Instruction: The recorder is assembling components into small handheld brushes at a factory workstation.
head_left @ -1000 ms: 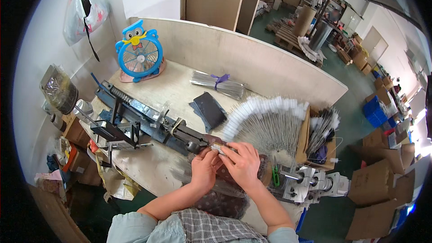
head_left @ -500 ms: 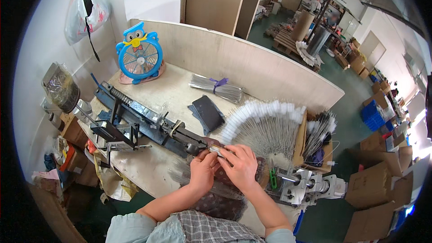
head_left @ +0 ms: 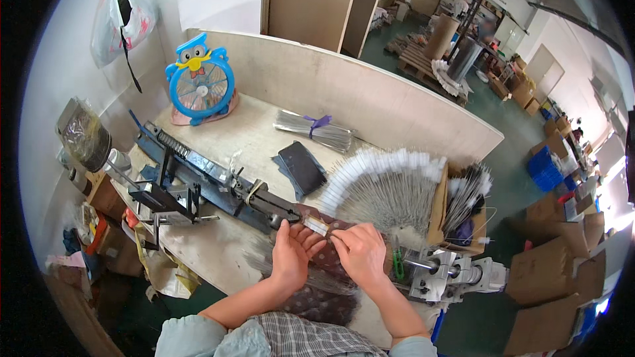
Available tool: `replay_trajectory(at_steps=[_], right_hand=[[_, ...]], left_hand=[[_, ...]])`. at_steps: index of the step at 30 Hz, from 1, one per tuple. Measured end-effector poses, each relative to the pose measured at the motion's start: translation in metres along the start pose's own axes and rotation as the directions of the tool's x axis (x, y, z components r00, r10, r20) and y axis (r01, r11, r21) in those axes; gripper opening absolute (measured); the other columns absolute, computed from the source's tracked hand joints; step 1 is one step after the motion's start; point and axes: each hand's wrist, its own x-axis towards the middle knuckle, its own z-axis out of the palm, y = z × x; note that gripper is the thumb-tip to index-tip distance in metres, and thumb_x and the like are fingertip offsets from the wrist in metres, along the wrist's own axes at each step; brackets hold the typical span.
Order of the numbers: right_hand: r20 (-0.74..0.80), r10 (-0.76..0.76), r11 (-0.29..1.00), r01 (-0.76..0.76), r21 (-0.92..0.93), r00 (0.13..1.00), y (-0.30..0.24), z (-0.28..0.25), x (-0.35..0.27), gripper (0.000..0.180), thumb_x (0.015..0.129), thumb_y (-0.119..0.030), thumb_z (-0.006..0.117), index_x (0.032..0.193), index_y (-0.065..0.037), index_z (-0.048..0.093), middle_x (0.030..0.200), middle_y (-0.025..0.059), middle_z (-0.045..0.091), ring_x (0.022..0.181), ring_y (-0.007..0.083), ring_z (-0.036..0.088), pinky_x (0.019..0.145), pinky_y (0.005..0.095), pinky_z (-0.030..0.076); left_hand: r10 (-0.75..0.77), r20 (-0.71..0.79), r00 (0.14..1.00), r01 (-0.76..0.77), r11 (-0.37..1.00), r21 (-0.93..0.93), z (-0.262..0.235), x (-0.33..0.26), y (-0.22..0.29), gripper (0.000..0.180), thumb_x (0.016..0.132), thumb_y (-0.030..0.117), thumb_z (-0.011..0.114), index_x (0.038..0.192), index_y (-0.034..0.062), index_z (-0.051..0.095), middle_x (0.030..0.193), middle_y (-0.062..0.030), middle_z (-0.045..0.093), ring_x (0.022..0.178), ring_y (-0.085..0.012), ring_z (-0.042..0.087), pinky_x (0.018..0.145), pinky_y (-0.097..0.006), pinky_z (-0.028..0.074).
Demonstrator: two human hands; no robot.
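My left hand [head_left: 291, 256] is turned palm up with its fingers loosely spread, near the end of a long dark metal bench device [head_left: 228, 178]. A small pale strip [head_left: 315, 226] with a brownish edge lies just beyond its fingertips. My right hand [head_left: 360, 251] is closed in a pinch beside the strip's right end; what lies between its fingertips is too small to make out. Under both hands is a dark dotted cloth [head_left: 324, 303] with thin grey wires on it. To the right, many thin wires with white ends [head_left: 390, 188] are fanned out.
Green snips [head_left: 398, 263] lie beside a metal clamp-like machine [head_left: 456, 274] on the right. A cardboard box [head_left: 438, 215] holds more wires. Farther back are a dark flat pad [head_left: 301, 166], a tied wire bundle [head_left: 314, 130] and a blue fan [head_left: 202, 86]. A low partition [head_left: 357, 79] edges the table.
My hands have drawn apart: the left has turned palm up and opened its fingers, and the right has moved a little right and down. The pale strip now shows more fully.
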Motion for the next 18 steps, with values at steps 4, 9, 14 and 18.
replay_trajectory(at_steps=[4,9,14,18], right_hand=[[0.000,0.025,1.000,-0.025,-0.011,1.000,0.008,-0.004,-0.002,0.012,0.071,-0.015,0.071,0.082,-0.010,0.069,0.076,0.0012,0.064,0.082,0.0213,0.058,0.072,0.0348,0.045],[-0.114,0.008,0.996,0.002,0.086,0.993,0.009,-0.023,-0.006,0.014,0.075,-0.012,0.068,0.088,-0.011,0.067,0.077,0.0006,0.064,0.078,0.0196,0.059,0.066,0.0328,0.046],[-0.011,0.103,0.991,-0.102,0.092,0.995,0.022,-0.032,-0.051,0.012,0.076,-0.011,0.069,0.088,-0.010,0.069,0.072,0.0042,0.064,0.057,0.0211,0.059,0.051,0.0304,0.046],[0.165,0.201,0.975,-0.213,0.060,0.966,0.031,-0.018,-0.100,0.014,0.079,-0.015,0.066,0.093,-0.011,0.069,0.075,0.0042,0.064,0.064,0.0236,0.063,0.055,0.0324,0.050]], left_hand=[[-0.065,0.020,0.998,0.063,0.996,0.070,0.000,0.003,-0.002,0.058,0.095,0.052,0.033,0.119,-0.0006,0.043,0.119,-0.0148,0.049,0.105,-0.0263,0.052,0.093,-0.042,0.043],[-0.087,0.018,0.996,0.080,0.966,0.245,-0.012,-0.006,-0.002,0.065,0.095,0.049,0.036,0.137,-0.0001,0.027,0.136,-0.0153,0.039,0.116,-0.0264,0.047,0.099,-0.041,0.038],[-0.205,0.095,0.974,0.142,0.884,0.445,-0.030,-0.017,0.024,0.056,0.092,0.038,0.049,0.134,0.0030,0.036,0.131,-0.0137,0.048,0.120,-0.0271,0.048,0.099,-0.041,0.038],[0.146,-0.186,0.972,-0.058,0.910,0.411,-0.107,-0.014,0.062,0.045,0.086,0.025,0.059,0.125,0.0067,0.048,0.116,-0.0067,0.058,0.103,-0.0191,0.057,0.089,-0.034,0.042]])
